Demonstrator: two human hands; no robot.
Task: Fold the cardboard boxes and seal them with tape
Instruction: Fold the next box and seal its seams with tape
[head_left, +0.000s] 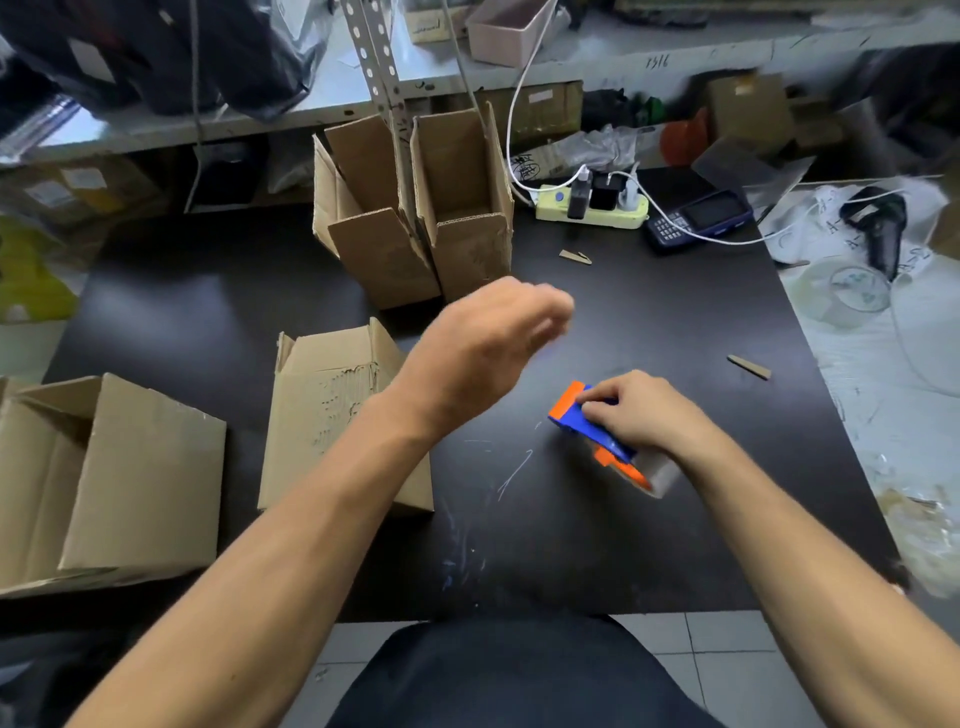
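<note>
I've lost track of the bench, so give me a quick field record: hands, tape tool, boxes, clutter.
left hand: raised above the black table, blurred, holds nothing visible
right hand: grips the blue and orange tape dispenser, which rests on the table
upright boxes: two open brown cardboard boxes side by side at the far edge
near boxes: one brown box lying on its side at centre left; one larger open box at far left
clutter: pale green power strip, dark handheld scanner, cardboard scraps
</note>
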